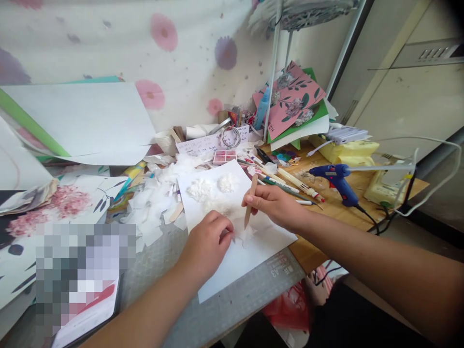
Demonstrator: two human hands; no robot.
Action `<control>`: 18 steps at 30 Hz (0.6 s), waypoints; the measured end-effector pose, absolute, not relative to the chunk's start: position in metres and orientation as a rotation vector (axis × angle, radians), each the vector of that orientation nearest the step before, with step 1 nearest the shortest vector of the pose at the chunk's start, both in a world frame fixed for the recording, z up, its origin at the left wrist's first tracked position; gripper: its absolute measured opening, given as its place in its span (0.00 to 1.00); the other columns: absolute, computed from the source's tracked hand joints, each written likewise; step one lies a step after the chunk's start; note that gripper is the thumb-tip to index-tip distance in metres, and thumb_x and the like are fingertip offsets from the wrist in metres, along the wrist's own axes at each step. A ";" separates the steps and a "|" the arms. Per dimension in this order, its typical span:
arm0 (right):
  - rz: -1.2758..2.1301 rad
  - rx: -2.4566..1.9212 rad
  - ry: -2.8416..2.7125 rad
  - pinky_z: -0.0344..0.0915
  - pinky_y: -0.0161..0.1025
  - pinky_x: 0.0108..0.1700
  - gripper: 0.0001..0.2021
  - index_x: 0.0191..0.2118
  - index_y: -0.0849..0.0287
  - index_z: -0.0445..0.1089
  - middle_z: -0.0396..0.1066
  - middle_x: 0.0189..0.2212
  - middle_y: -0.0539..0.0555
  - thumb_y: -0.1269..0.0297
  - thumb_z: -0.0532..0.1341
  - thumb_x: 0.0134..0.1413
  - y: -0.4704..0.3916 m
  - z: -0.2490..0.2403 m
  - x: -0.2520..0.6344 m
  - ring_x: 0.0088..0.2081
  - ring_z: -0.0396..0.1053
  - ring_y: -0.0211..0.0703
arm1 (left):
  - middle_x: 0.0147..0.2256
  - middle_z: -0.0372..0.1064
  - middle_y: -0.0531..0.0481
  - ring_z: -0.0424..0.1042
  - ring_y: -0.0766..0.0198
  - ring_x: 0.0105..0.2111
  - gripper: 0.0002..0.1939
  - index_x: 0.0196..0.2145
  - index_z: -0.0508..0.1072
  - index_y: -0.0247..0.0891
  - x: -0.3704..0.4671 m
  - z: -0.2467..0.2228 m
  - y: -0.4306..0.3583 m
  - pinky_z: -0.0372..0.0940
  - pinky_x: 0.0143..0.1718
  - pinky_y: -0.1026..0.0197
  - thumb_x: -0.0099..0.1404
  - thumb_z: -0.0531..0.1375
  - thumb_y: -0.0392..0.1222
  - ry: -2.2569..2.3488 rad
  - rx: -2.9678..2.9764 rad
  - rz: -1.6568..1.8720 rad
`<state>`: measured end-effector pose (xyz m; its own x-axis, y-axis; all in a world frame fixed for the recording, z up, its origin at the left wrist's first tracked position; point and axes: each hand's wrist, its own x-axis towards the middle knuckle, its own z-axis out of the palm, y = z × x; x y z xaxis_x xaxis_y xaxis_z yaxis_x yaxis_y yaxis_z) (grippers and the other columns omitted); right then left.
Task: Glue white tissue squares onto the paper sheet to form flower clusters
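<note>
A white sheet of paper (232, 275) lies on a grey cutting mat (253, 295). On its far half sit two fluffy white tissue flowers (200, 189), the right one (227, 182) rounder. My right hand (266, 200) is closed around a flat wooden craft stick (250, 205), whose pointed end is down at a thin, see-through tissue piece (247, 236). At the left edge of that tissue, my left hand (210, 244) has its fingers curled in a pinch. Loose pale tissue (217, 207) lies just beyond the left knuckles.
A blue glue gun (337, 181) with a trailing cord rests at the right. Pens and brushes (290, 181) lie behind my right hand. Torn tissue (148, 210) is heaped left of the sheet. A partly blurred tablet (90, 309) stands front left, and a pink box (224, 156) behind.
</note>
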<state>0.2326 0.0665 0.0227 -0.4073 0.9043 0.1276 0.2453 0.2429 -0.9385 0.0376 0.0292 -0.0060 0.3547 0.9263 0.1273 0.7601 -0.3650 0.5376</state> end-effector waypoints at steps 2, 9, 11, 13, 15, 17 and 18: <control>1.195 -1.055 -1.782 0.59 0.34 0.31 0.12 0.29 0.62 0.67 0.65 0.23 0.50 0.59 0.54 0.55 0.066 0.024 0.239 0.27 0.63 0.36 | 0.35 0.63 0.53 0.66 0.67 0.29 0.06 0.31 0.69 0.39 0.035 -0.005 0.028 0.62 0.32 0.63 0.59 0.55 0.30 1.446 2.246 0.660; 1.262 -1.026 -1.857 0.59 0.34 0.30 0.12 0.29 0.62 0.69 0.64 0.22 0.49 0.58 0.56 0.54 0.064 0.019 0.247 0.26 0.63 0.36 | 0.40 0.62 0.49 0.63 0.62 0.40 0.20 0.40 0.72 0.42 0.034 -0.004 0.021 0.62 0.40 0.59 0.58 0.50 0.23 0.985 2.598 0.797; 1.254 -1.025 -1.869 0.59 0.34 0.30 0.12 0.29 0.62 0.69 0.64 0.22 0.49 0.59 0.56 0.54 0.064 0.017 0.244 0.26 0.62 0.36 | 0.40 0.62 0.49 0.62 0.61 0.40 0.23 0.40 0.72 0.44 0.036 -0.005 0.021 0.62 0.42 0.57 0.56 0.49 0.22 0.959 2.663 0.752; 1.231 -1.032 -1.870 0.59 0.34 0.30 0.11 0.29 0.62 0.68 0.64 0.23 0.49 0.60 0.55 0.55 0.064 0.016 0.242 0.27 0.62 0.36 | 0.41 0.61 0.48 0.61 0.60 0.41 0.23 0.39 0.73 0.44 0.037 -0.006 0.022 0.61 0.43 0.56 0.56 0.49 0.21 0.989 2.700 0.705; 1.210 -1.044 -1.872 0.59 0.34 0.30 0.10 0.29 0.62 0.68 0.64 0.23 0.49 0.61 0.55 0.54 0.065 0.016 0.239 0.27 0.62 0.36 | 0.41 0.61 0.48 0.60 0.59 0.41 0.23 0.40 0.74 0.45 0.037 -0.006 0.023 0.60 0.43 0.55 0.57 0.49 0.22 1.022 2.719 0.665; 1.196 -1.054 -1.871 0.58 0.33 0.29 0.10 0.28 0.62 0.68 0.63 0.22 0.49 0.62 0.55 0.54 0.067 0.016 0.237 0.26 0.62 0.35 | 0.41 0.61 0.49 0.60 0.59 0.41 0.23 0.41 0.74 0.47 0.038 -0.006 0.024 0.60 0.44 0.55 0.58 0.49 0.23 1.042 2.735 0.633; 1.193 -1.059 -1.868 0.58 0.33 0.29 0.10 0.28 0.62 0.68 0.63 0.22 0.49 0.62 0.55 0.53 0.068 0.016 0.236 0.26 0.62 0.35 | 0.42 0.62 0.49 0.60 0.59 0.41 0.23 0.41 0.74 0.48 0.038 -0.006 0.025 0.59 0.44 0.54 0.59 0.49 0.24 1.054 2.743 0.613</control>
<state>0.2355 0.0679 0.0157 -0.4444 0.8890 0.1100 0.2741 0.2519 -0.9281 0.0378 0.0249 -0.0060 0.6715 0.6671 0.3225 0.6101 -0.7448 0.2704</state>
